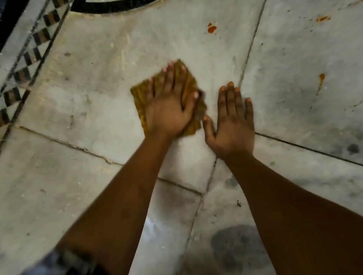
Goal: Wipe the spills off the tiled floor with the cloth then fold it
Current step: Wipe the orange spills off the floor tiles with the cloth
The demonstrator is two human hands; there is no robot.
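Head view looks down on a pale tiled floor (87, 116), where the left hand (168, 107) lies flat on a mustard-yellow cloth (142, 96), fingers straight and spread, pressing it to the tile rather than gripping it. The right hand (230, 120) rests palm-down on bare tile just right of the cloth, fingers straight and together, holding nothing; its thumb nearly touches the cloth's near-right corner.

The cloth sits near the middle of the scene, well short of the mess. An orange-red blob (211, 29) lies farther away and to the right, and thin orange streaks (321, 80) trail across the tile far to the right, with more specks (322, 18) beyond. I judge the wiping barely begun.

Risks: under a flat palm alone the cloth may slide out or bunch up on a fast stroke. Dragging it once through the blob would likely smear colour across clean tile and into the grout line (253, 38) running between cloth and streaks. The bracing right hand sits in the path of a rightward sweep.

Room is generous far and right. To the left a checkered border (12, 93) and a dark edge bound the tile; a black curved inlay (129, 5) closes the far side. Grey smudges (238, 248) mark the near floor.
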